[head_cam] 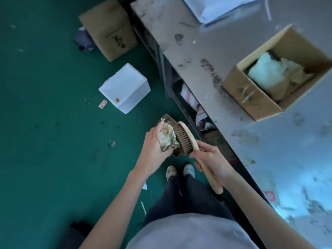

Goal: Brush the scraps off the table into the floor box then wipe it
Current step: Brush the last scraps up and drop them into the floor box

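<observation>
My right hand (212,163) grips the handle of a wooden brush (188,139), its brown bristles turned left. My left hand (153,146) holds a crumpled, stained cloth (167,137) against those bristles. Both hands hover over the green floor, left of the table's edge. Under them sits a small brown cardboard box (168,119), mostly hidden by the cloth and brush. The grey table (197,56) runs along the right, marked with dark smears and scraps (213,76).
An open cardboard box (258,97) with white and tan stuffing stands on the table. White papers (215,8) lie at its far end. On the floor are a white box (125,88), a closed brown carton (109,27) and small litter. My feet (179,170) stand by the table.
</observation>
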`<state>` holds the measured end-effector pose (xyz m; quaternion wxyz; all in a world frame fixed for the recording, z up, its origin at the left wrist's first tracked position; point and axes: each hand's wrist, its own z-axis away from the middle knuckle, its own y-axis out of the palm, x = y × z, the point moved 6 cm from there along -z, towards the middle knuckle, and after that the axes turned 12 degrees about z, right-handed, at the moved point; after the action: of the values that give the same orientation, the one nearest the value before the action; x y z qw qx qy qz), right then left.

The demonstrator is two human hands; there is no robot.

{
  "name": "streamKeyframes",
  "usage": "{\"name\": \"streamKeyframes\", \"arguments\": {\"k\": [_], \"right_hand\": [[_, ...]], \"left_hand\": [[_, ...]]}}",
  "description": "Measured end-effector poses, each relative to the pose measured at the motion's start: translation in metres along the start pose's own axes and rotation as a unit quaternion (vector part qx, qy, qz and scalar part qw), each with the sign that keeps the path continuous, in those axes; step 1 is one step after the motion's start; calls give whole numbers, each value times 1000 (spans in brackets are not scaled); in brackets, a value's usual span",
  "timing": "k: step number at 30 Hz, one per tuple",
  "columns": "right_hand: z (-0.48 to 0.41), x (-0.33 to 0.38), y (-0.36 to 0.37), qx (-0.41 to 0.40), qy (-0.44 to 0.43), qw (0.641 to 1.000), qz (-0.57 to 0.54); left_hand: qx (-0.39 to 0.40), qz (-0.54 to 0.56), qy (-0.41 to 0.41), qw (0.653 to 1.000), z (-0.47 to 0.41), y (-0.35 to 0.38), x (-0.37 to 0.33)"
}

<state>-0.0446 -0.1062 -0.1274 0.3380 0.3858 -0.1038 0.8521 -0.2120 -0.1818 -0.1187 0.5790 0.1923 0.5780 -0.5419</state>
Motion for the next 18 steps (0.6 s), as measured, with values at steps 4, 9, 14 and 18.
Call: {"name": "streamKeyframes", "arguments": {"k": [4,9,14,18], "right_hand": [[-43,-21,1,-12,54,998,22],[-117,-70,0,-37,132,990,-8],[-203,-131,-8,-68,187,980,-17],[-282,-179,-15,-114,215,970,-15]], "left_hand": [[-9,1,-57,998,-23,8,44],[7,-12,-114,993,-65,42,127],[-10,60,-183,981,-112,83,219],[-56,116,-230,965,-151,119,286]]}}
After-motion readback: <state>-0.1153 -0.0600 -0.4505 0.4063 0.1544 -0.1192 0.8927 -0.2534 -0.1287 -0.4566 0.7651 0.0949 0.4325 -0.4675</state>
